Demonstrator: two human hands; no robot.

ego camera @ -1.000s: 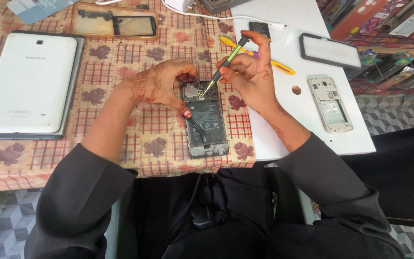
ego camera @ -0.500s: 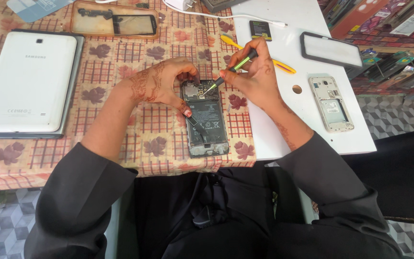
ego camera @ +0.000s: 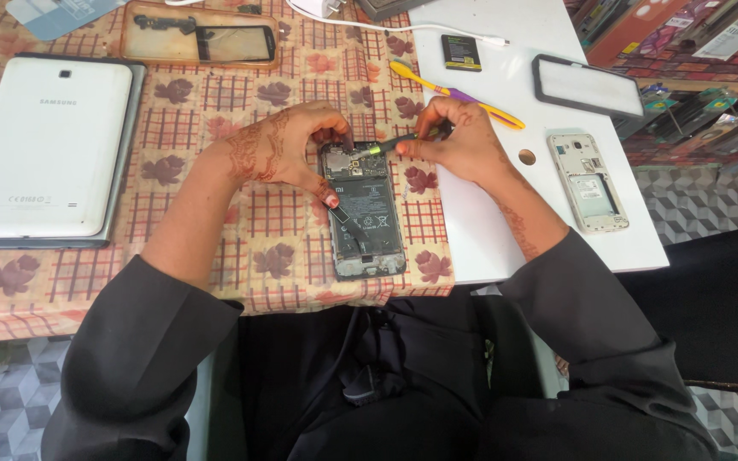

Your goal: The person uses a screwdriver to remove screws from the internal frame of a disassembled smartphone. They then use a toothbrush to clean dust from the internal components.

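Your right hand [ego camera: 463, 141] has lowered the green-tipped screwdriver [ego camera: 390, 143] from steeply tilted to almost flat, its tip now at the top of the opened phone [ego camera: 362, 209].

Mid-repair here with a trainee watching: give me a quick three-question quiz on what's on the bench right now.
1. True or false: the left hand rests on the top edge of the opened phone.
2. Which does the right hand hold? A) green-handled screwdriver B) yellow toothbrush C) white tablet
3. What lies on the white board to the right of the right forearm?

Key
1. True.
2. A; its tip points at the phone's upper part.
3. A second phone frame, back cover off.
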